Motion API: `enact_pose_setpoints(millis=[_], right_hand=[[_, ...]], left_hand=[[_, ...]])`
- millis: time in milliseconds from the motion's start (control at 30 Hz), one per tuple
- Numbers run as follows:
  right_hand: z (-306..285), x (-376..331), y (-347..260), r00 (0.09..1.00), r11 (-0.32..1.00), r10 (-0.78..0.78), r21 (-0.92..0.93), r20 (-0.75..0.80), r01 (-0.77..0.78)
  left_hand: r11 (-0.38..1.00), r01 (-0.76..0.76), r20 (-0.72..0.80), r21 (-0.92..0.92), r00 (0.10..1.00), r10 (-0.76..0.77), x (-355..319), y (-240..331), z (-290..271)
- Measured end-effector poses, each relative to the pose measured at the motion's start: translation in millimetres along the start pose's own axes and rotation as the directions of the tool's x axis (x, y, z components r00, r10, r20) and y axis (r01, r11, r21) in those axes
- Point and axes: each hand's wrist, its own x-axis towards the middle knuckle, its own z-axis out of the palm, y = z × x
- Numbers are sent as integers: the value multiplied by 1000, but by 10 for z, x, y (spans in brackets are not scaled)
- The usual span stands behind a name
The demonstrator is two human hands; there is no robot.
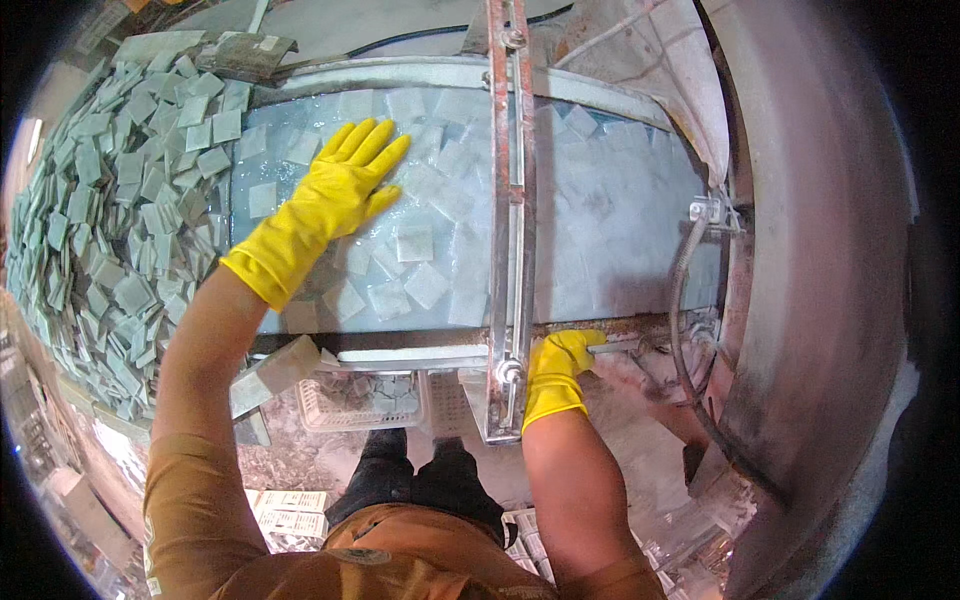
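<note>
Pale tiles (415,243) on wet bed (620,230) | left hand (340,190) flat, open | right hand (562,358) gripping metal edge (625,345)

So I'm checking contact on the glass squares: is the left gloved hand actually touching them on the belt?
Touching. The head view shows the left hand lying flat, palm down, on the pale glass squares on the belt, with no gap visible.
</note>
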Motion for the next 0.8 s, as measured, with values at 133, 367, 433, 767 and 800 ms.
enact_pose_setpoints(millis=[133, 367, 433, 767, 800], right_hand=[[10, -194, -56, 998, 998, -7, 62, -63, 11], [17, -136, -164, 997, 915, 55, 396, 61, -75], [-1, -378, -199, 999, 980, 19, 200, -43, -10], [-87, -803, -570, 994, 992, 62, -115, 94, -51], [-98, -824, -584, 990, 995, 65, -84, 123, -55]], left_hand=[[999, 32, -31, -7, 999, -32, -52, 167, 25], [958, 249, -49, -142, 965, -258, -347, 1290, 212], [958, 263, -3, -111, 964, -265, -305, 1417, 164], [916, -119, 97, -383, 981, 168, -281, 1053, 45], [901, -124, 88, -415, 981, 176, -361, 938, 18]])
